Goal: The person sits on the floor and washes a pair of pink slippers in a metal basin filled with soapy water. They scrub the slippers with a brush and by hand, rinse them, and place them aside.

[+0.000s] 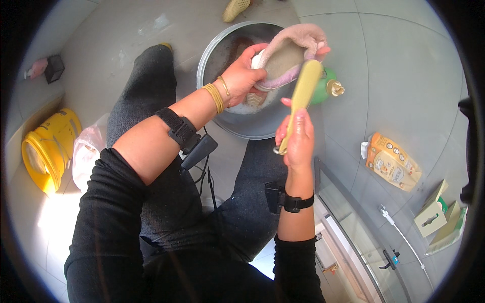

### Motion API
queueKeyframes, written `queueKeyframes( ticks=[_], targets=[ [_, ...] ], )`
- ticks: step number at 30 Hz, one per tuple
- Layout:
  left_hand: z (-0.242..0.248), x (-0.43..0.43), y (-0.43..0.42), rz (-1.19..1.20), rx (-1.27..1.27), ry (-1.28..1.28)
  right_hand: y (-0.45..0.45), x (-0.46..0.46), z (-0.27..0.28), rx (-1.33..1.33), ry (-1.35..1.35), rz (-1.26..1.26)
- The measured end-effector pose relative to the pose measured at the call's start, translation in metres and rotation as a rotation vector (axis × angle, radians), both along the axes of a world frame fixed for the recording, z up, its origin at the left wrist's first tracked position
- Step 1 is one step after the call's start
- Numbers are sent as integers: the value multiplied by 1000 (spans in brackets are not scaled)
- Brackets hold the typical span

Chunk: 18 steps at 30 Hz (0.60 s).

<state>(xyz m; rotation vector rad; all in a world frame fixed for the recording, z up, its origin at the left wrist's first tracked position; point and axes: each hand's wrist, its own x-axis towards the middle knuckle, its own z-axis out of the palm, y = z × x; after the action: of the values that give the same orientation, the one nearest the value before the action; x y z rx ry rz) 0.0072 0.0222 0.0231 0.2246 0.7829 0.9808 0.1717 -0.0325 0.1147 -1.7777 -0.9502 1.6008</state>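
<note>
My left hand (246,75) grips the side of a shoe with a pink fleece lining (299,34), held tilted above a round metal basin (246,130). Its opening faces up and shows a pale inside. My right hand (297,132) is closed around the handle of a yellow brush (307,81), whose smooth back faces me; its bristles are hidden. The brush head lies at the shoe's right edge; whether they touch I cannot tell. Foamy water is in the basin, with a dark brown thing and a patterned sole (255,99) in it. A green bottle (321,89) stands partly behind the brush.
A yellow bucket (68,125) and a pinkish plastic bag (86,151) are at the left. On the right are an orange and beige package (394,163), an opened carton (430,219), a white hose and a glass door. A yellow clog (235,9) lies beyond the basin.
</note>
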Motion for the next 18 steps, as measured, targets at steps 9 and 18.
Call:
queueKeyframes(
  ticks=[9,18],
  targets=[
    [8,7,-9,-78,4,46,45,-33,-41,149,-239,-3],
    [2,6,0,-36,-50,-87,-30,-35,-45,81,-270,91]
  ],
)
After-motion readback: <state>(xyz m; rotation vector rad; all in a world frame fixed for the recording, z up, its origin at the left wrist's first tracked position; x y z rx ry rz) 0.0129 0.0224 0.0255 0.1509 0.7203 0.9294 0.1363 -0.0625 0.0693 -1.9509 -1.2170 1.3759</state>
